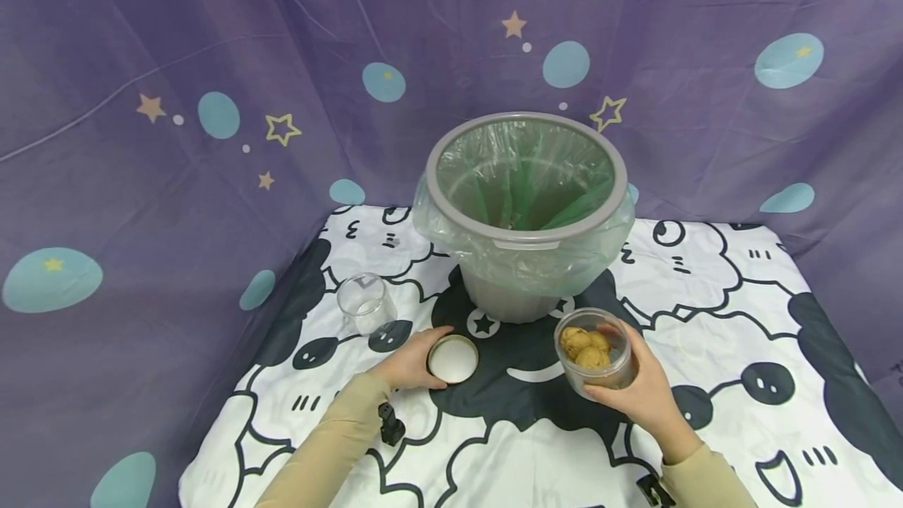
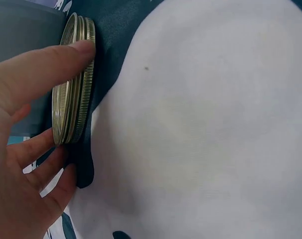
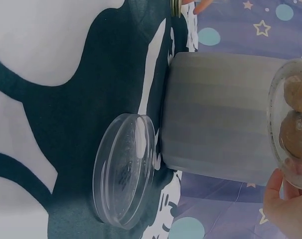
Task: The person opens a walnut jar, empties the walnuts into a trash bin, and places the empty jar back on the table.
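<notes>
My left hand [image 1: 407,364] grips a round, ridged gold-rimmed lid [image 1: 454,359] low over the cloth, thumb on one side and fingers on the other. White shows on the lid's upper face. In my right hand [image 1: 647,392] is a clear round tub [image 1: 608,380], held between thumb and fingers. Several wrinkled brown lumps like walnuts [image 1: 587,346] lie inside it. The right wrist view shows a shallow clear dish [image 3: 125,172] on the cloth below the tub. Left of the lid stands a clear glass jar [image 1: 367,302]; its contents, if any, cannot be made out.
A grey bin [image 1: 502,296] with a green translucent liner [image 1: 522,179] stands behind both hands. Under everything lies a black-and-white cartoon cloth [image 1: 529,469]. A purple curtain [image 1: 451,14] with stars and ovals hangs behind and at the sides.
</notes>
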{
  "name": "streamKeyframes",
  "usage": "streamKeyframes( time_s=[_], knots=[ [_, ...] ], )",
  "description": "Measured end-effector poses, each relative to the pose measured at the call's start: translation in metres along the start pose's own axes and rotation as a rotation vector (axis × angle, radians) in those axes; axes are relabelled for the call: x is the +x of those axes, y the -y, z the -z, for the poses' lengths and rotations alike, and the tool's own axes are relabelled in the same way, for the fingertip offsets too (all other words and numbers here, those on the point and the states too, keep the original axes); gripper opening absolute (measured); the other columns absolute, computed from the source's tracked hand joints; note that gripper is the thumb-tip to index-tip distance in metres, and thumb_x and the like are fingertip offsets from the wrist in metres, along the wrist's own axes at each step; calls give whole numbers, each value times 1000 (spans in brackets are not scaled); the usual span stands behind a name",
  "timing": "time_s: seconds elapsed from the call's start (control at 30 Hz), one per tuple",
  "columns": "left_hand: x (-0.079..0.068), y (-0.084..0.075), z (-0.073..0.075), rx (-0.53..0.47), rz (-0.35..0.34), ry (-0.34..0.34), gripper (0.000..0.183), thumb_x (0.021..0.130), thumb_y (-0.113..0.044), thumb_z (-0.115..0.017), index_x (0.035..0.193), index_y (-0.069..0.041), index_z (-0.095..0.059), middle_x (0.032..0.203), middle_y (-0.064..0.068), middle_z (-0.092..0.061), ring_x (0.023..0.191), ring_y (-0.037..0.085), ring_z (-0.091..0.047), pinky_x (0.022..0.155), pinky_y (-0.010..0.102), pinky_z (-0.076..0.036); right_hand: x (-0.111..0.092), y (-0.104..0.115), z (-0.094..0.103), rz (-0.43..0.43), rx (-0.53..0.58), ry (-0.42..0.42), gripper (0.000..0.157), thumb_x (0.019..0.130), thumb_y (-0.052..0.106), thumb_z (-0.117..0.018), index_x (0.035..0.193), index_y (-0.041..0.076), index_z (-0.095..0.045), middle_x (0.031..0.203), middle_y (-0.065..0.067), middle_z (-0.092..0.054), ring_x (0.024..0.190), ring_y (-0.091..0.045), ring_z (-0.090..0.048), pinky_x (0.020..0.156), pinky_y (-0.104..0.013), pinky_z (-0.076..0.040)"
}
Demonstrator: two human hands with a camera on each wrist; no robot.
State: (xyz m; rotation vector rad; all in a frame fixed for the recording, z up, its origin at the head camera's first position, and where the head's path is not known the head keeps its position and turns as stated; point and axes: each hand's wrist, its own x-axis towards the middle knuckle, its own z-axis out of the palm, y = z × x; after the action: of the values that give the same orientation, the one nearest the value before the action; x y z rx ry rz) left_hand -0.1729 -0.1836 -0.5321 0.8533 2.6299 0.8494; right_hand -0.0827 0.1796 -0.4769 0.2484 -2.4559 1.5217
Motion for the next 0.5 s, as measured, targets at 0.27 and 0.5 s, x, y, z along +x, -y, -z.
streamKeyframes(
  time_s=[0.27,0.5],
  knots=[
    [-1,-3,2,20,4,19,95,63,-19,-87,141,-1,-37,137,21,-47,125,38,-44,105,52,-36,-1,2,1,-1,4,-3,98,55,4,-89,140,9,-41,126,-14,-56,109,11,-42,89,-5,-35],
    [-2,-7,7,-19,85,6,88,71,-28,-83,142,-2,-38,137,21,-44,127,37,-42,106,50,-36,-2,1,2,-3,2,-6,97,55,4,-89,140,9,-41,126,-14,-55,108,11,-42,88,-5,-35]
  ],
)
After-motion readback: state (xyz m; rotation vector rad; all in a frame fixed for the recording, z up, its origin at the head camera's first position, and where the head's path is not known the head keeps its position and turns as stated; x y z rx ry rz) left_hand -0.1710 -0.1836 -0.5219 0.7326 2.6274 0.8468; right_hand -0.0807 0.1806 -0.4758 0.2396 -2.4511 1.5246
